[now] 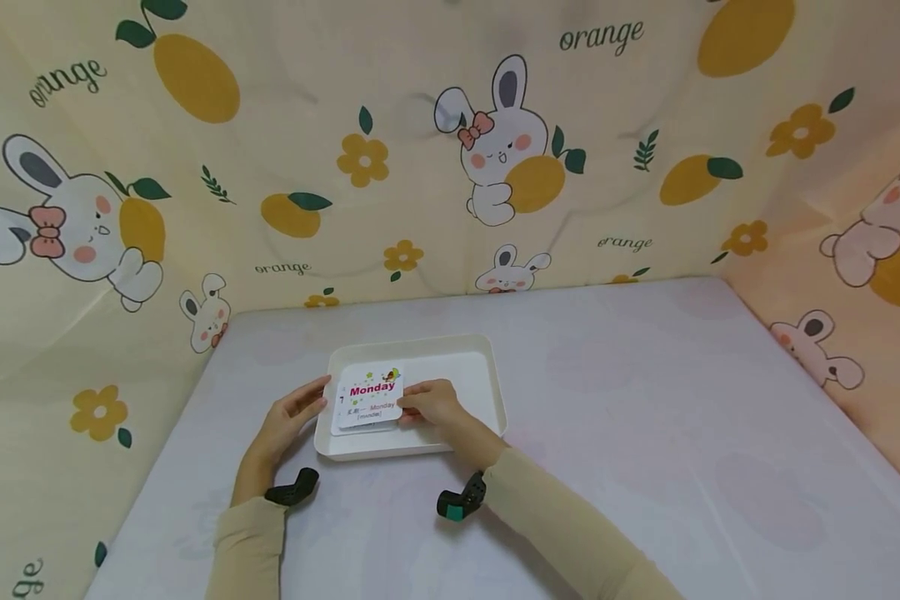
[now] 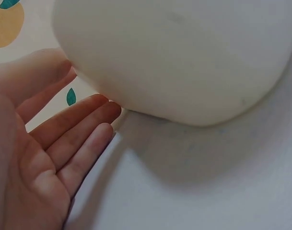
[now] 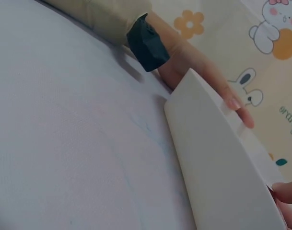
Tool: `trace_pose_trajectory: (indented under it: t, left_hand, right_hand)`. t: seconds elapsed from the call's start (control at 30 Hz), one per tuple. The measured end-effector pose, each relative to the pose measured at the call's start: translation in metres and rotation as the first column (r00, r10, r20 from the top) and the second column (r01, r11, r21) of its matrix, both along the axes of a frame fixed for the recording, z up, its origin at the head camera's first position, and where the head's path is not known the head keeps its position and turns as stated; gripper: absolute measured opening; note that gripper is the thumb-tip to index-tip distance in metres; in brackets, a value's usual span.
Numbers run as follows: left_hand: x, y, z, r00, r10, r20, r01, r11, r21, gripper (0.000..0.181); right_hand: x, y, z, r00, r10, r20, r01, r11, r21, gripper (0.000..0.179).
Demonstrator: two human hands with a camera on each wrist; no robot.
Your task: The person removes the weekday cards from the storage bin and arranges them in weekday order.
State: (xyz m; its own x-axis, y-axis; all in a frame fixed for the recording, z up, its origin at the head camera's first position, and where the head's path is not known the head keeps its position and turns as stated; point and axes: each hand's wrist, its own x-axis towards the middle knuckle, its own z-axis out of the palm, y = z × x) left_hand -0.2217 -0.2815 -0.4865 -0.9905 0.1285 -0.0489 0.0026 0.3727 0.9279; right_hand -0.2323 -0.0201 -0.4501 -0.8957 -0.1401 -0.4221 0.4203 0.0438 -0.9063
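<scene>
A white rectangular tray [image 1: 456, 367] lies on the table, with a small stack of white cards inside its left half. The top card [image 1: 371, 396] reads "Monday" in pink, with a small coloured picture. My right hand [image 1: 433, 405] pinches this card by its right edge between thumb and fingers. Beneath it, the lower cards [image 1: 345, 431] are mostly hidden. At the tray's left end my left hand [image 1: 283, 421] touches the rim with extended fingers [image 2: 83, 122]. Only the right fingertips [image 3: 286, 192] show in the right wrist view, beyond the tray's side wall [image 3: 217, 158].
A pale cloth covers the table [image 1: 630, 417], which extends to the right of the tray. Behind and on both sides hang cream curtains [image 1: 405, 67] printed with rabbits and oranges. Black wrist devices [image 1: 294, 488] are worn on both wrists.
</scene>
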Motion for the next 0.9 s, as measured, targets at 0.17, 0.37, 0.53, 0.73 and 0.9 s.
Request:
trace_pose_trajectory:
  t: [0.17, 0.37, 0.53, 0.73, 0.9]
  left_hand:
    - [0.001, -0.001, 0.000, 1.000, -0.005, -0.005, 0.005, 1.000, 0.005, 0.053]
    - [0.003, 0.000, 0.001, 1.000, 0.001, -0.007, -0.001, 1.000, 0.004, 0.054]
    - [0.002, 0.001, 0.002, 1.000, 0.011, 0.008, -0.011, 1.000, -0.008, 0.056]
    - [0.001, 0.001, 0.001, 0.999, 0.026, 0.031, -0.026, 1.000, -0.008, 0.059]
    - [0.000, 0.001, 0.000, 0.998, 0.041, 0.050, -0.040, 0.999, -0.008, 0.059]
  right_hand:
    - [0.000, 0.006, 0.000, 1.000, 0.005, 0.004, -0.005, 1.000, 0.000, 0.025]
    - [0.001, 0.017, 0.006, 1.000, 0.013, -0.015, -0.013, 1.000, -0.001, 0.026]
    - [0.002, 0.026, 0.011, 1.000, 0.022, -0.015, -0.022, 1.000, -0.007, 0.027]
    - [0.004, 0.032, 0.019, 1.000, 0.029, -0.009, -0.029, 1.000, 0.001, 0.027]
    - [0.005, 0.038, 0.028, 0.999, 0.023, -0.034, -0.022, 1.000, 0.014, 0.025]
